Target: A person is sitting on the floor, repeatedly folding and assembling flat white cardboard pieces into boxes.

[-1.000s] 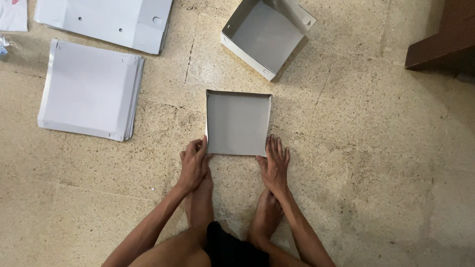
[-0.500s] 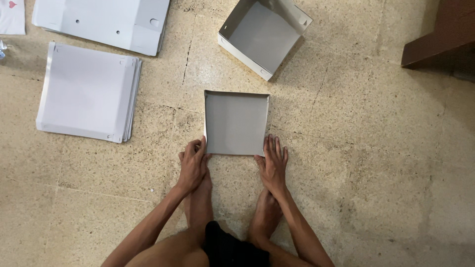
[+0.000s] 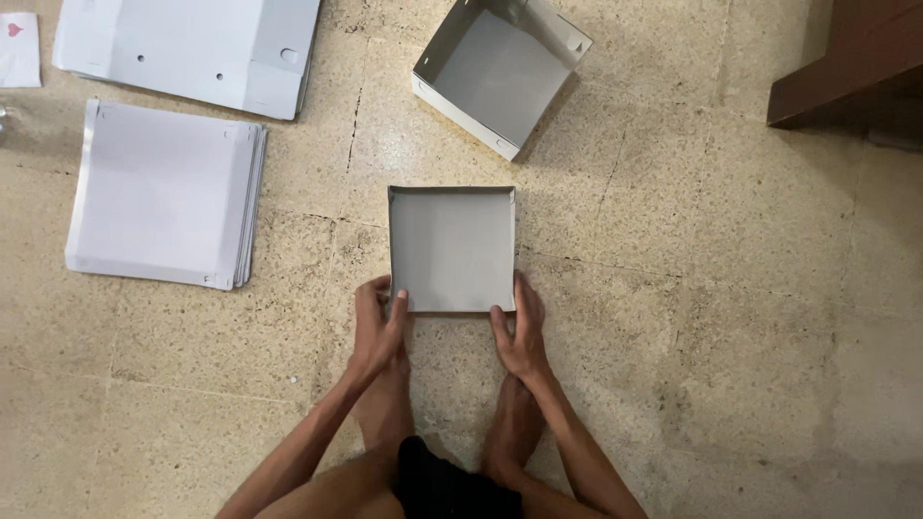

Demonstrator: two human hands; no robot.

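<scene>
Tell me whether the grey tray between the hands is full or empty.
Empty: the tray shows only its bare grey bottom inside its raised walls. It lies flat on the floor.

the person's body enters from the 6 o'clock edge. both forearms are bare, with no sleeves showing anywhere along them. the left hand (image 3: pixel 377 325) and the right hand (image 3: pixel 522 332) are bare too: no gloves, and no rings, watch or bands can be made out at the wrists. the fingers (image 3: pixel 400 306) are slim, with short nails. both feet are bare as well. at 6 o'clock, between the legs, shows a piece of black cloth, seemingly shorts; its cut cannot be told.
</scene>
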